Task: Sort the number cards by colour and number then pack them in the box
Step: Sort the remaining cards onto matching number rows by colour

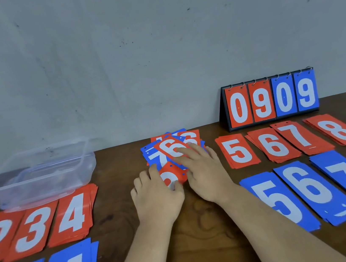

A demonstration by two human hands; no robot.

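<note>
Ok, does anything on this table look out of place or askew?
Only the unsorted pile at the centre back: red and blue cards overlap at mixed angles, under the right hand. The red 6 stack is slightly fanned. Nothing looks damaged or spilled.

Even, soft indoor light with faint shadows; the picture is slightly soft, and wide-angle stretching enlarges the edges.

A plain indoor room, its kind unclear: a dark wooden surface [200,204] fills the lower frame, set against a bare, scuffed grey wall [133,47] across the top. Cards [238,150] lie in rows; a flip scoreboard [271,99] stands at right.
</note>
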